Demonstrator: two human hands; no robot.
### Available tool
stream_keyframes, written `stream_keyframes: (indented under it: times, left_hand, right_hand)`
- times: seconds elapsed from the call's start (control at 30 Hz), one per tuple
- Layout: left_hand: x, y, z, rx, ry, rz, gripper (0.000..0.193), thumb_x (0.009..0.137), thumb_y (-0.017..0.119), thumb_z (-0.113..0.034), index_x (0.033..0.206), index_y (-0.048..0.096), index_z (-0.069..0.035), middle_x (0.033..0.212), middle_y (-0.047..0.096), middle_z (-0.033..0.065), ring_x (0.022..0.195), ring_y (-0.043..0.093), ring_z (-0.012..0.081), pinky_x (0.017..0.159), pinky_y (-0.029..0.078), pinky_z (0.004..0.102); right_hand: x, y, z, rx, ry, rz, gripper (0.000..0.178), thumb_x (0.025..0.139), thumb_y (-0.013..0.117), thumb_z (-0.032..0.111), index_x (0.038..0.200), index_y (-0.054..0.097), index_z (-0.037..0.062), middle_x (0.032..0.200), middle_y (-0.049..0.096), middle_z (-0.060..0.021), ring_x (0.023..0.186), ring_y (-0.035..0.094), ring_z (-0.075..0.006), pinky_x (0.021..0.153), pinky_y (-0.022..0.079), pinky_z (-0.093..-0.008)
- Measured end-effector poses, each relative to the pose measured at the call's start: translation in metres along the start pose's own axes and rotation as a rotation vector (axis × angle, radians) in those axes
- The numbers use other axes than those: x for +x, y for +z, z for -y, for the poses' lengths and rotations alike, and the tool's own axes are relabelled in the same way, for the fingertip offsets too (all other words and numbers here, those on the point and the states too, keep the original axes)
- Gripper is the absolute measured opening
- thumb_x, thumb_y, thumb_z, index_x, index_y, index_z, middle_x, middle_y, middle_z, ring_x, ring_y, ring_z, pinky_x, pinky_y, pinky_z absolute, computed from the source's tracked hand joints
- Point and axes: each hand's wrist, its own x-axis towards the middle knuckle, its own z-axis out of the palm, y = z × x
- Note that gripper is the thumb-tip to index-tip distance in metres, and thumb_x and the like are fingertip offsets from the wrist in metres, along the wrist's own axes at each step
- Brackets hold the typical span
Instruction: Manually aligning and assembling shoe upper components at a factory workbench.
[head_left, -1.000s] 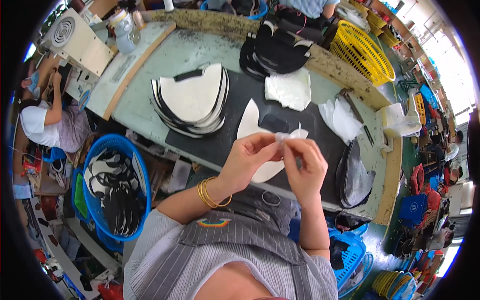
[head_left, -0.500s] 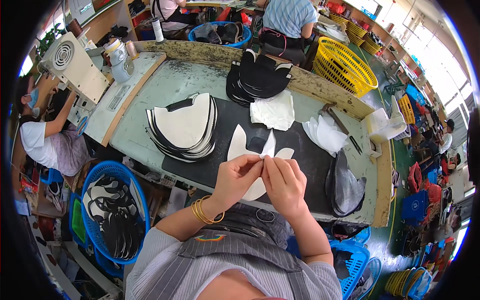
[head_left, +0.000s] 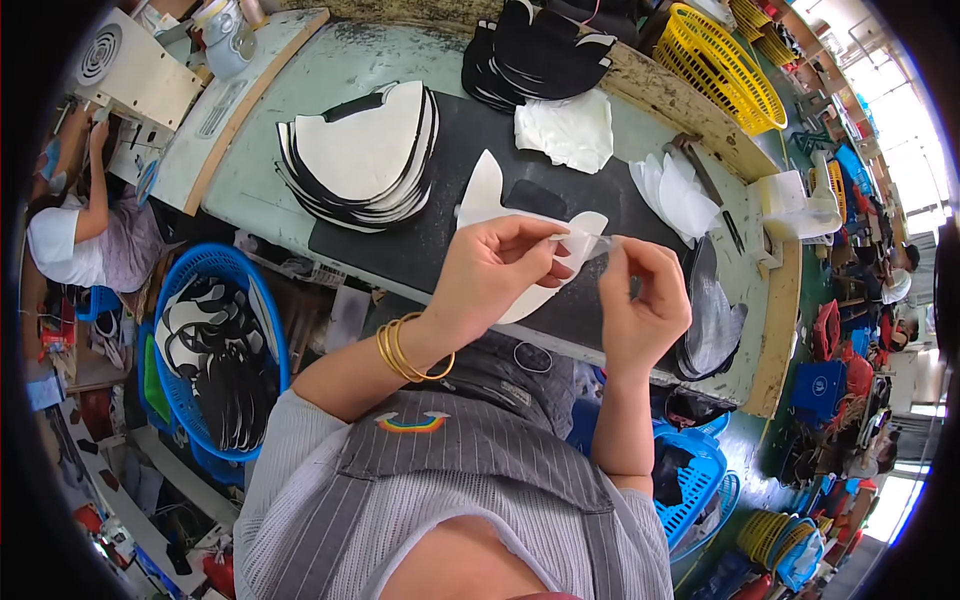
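Over the near edge of the worktable, my left hand (head_left: 492, 268) pinches one end of a small, thin, whitish see-through piece (head_left: 585, 243). My right hand (head_left: 645, 300) has the other end between thumb and finger, so the piece stretches between both hands. Beneath them a cream cut piece (head_left: 484, 190) with pointed lobes lies on the black mat (head_left: 455, 130), partly hidden by my left hand. Left of it stands a stack of cream and black curved pieces (head_left: 355, 150). A white crumpled sheet (head_left: 565, 130) and several translucent white pieces (head_left: 672, 197) lie farther back and right.
Black cut pieces (head_left: 530, 60) are stacked at the back, dark grey ones (head_left: 712, 310) at the right. A hammer (head_left: 700, 170) and a white container (head_left: 790, 210) are near the right edge. A blue basket (head_left: 283, 350) stands left; a co-worker (head_left: 75, 240) sits beyond it.
My hands, close together before, have moved apart and up in the picture, with the thin piece now stretched between them. The whole view has shifted, so the table appears higher.
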Motion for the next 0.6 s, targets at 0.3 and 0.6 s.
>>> stream_keyframes:
  times: [0.3, 0.6]
  left_hand:
    - [-0.006, 0.016, 0.014, -0.018, 0.259, -0.056, 0.014, 0.089, 0.062, -0.012, 0.089, 0.052, -0.002, 0.077, 0.060, 0.0034, 0.066, 0.057, 0.0060, 0.054, 0.049, 0.0209]
    - [-0.039, -0.049, 0.006, -0.179, -0.158, 0.061, 0.015, 0.090, 0.057, -0.007, 0.080, 0.046, -0.009, 0.060, 0.048, -0.0011, 0.044, 0.040, 0.0022, 0.037, 0.030, 0.0199]
  right_hand:
    - [-0.011, 0.004, 0.003, 0.880, 0.630, 0.119, 0.008, 0.091, 0.051, 0.004, 0.097, 0.054, -0.0004, 0.080, 0.054, -0.0042, 0.064, 0.048, -0.0069, 0.065, 0.040, -0.0202]
    - [-0.079, -0.031, -0.050, -0.227, 0.144, 0.029, 0.011, 0.092, 0.057, 0.009, 0.087, 0.048, 0.0034, 0.066, 0.055, -0.0073, 0.055, 0.050, -0.0079, 0.052, 0.044, -0.0237]
